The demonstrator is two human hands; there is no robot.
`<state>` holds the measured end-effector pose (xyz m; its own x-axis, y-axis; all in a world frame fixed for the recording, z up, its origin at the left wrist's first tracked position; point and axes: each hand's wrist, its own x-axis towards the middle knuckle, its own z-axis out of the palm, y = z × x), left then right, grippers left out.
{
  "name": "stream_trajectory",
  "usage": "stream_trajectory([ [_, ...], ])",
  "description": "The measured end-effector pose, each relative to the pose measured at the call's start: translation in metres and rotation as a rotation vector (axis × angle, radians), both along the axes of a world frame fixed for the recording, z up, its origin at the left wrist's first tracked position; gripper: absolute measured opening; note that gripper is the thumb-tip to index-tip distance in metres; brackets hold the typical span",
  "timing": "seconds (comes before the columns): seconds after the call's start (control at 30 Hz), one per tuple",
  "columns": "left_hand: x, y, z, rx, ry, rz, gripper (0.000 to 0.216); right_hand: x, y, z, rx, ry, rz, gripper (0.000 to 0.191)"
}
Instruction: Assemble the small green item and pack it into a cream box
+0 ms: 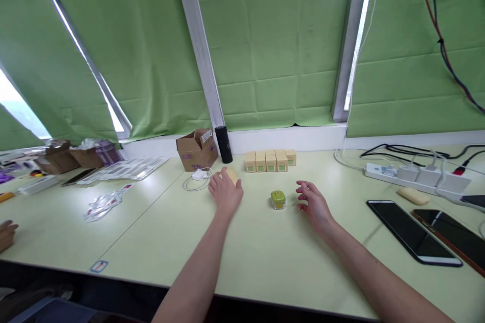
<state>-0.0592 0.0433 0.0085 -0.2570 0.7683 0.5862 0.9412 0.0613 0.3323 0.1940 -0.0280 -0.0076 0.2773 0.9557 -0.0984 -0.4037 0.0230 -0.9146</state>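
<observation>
My left hand (225, 193) rests on the pale green table (265, 247) with its fingers on a small cream-coloured box (232, 175) lying on its side. My right hand (313, 203) hovers open, fingers spread, just right of a small clear case with a yellow-green object (278, 199) inside; it does not touch it. Behind them, a row of several cream boxes with green labels (270, 160) stands near the window sill.
A brown cardboard box (197, 149), a black cylinder (224, 144) and a white charger with cable (197, 176) sit at the back left. Phones (413, 232), a power strip (417, 175) and cables lie right. Plastic packets (104, 204) lie left. Another person's hand (6, 234) shows at far left.
</observation>
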Motion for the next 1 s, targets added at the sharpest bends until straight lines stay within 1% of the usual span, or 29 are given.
stream_trajectory([
  [0.07, -0.013, 0.01, -0.004, -0.063, 0.031, 0.07, 0.073, 0.0, -0.001, 0.0, 0.004, -0.008, 0.0, 0.039],
  [0.13, -0.02, 0.016, -0.01, -0.175, 0.058, 0.08, 0.081, 0.0, -0.001, 0.001, 0.007, -0.02, -0.002, 0.039],
  [0.17, -0.022, 0.018, -0.012, -0.224, 0.081, 0.072, 0.081, 0.0, -0.001, 0.001, 0.009, -0.027, -0.003, 0.038],
  [0.27, -0.022, 0.019, -0.016, -0.289, 0.173, 0.03, 0.066, 0.0, -0.002, 0.002, 0.016, -0.048, -0.002, 0.038],
  [0.4, -0.017, 0.013, -0.013, -0.266, 0.228, 0.032, 0.049, 0.0, -0.003, 0.003, 0.028, -0.093, 0.007, 0.041],
  [0.5, -0.01, 0.006, -0.006, -0.173, 0.191, -0.016, 0.046, -0.002, -0.006, 0.005, 0.059, -0.168, 0.012, 0.044],
  [0.57, -0.003, -0.001, 0.001, -0.038, 0.162, -0.084, 0.048, -0.005, -0.011, 0.008, 0.126, -0.265, 0.009, 0.044],
  [0.63, 0.007, -0.009, 0.007, 0.107, 0.163, -0.196, 0.051, -0.009, -0.016, 0.012, 0.231, -0.387, 0.002, 0.043],
  [0.73, 0.025, -0.024, 0.014, 0.301, 0.174, -0.437, 0.05, -0.014, -0.025, 0.017, 0.359, -0.552, -0.001, 0.044],
  [0.83, 0.044, -0.04, 0.015, 0.445, 0.219, -0.617, 0.056, -0.017, -0.029, 0.019, 0.383, -0.627, -0.019, 0.048],
  [0.93, 0.06, -0.053, 0.015, 0.533, 0.274, -0.725, 0.061, -0.02, -0.028, 0.019, 0.368, -0.622, -0.037, 0.054],
  [1.0, 0.066, -0.059, 0.015, 0.567, 0.295, -0.763, 0.062, -0.021, -0.027, 0.019, 0.365, -0.607, -0.035, 0.052],
])
